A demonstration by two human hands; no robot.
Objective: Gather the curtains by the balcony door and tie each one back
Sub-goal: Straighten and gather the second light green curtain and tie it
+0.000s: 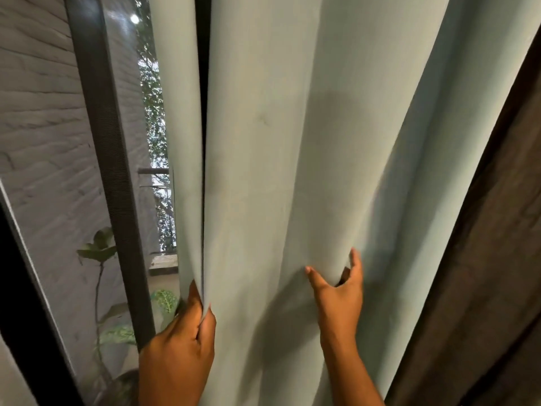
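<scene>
Two hands: both reach up from the bottom of the view into one pale curtain, seen from the person's own head.
Left hand (187, 332): fingers and thumb pinch the curtain's left edge, pressing that edge fold together low down.
Right hand (336, 291): thumb spread to the left and fingers curled round the right side of a rounded fold, cupping it; the fingertips go behind the cloth and are partly hidden.
Pale curtain (292, 142): grey-green, hanging full length in several soft vertical folds across the middle of the view; a narrow dark gap runs between its left edge fold and the next.
Brown curtain (503, 230): darker cloth hanging just beside the pale one on the right, touched by neither hand.
Door frame (108, 171): a dark upright bar just left of the pale curtain, with glass beside it.
Balcony beyond: a white brick wall (38, 112), leafy potted plants (102, 259) low down, a railing and trees further off through the glass.
Tie-back: none can be seen.
Progress: early, as I judge it. Gathering of the pale curtain is under way, with only two folds in hand and most of the cloth loose.
Left to do: bunch the remaining folds, tie this curtain back, then gather and tie the brown one.
</scene>
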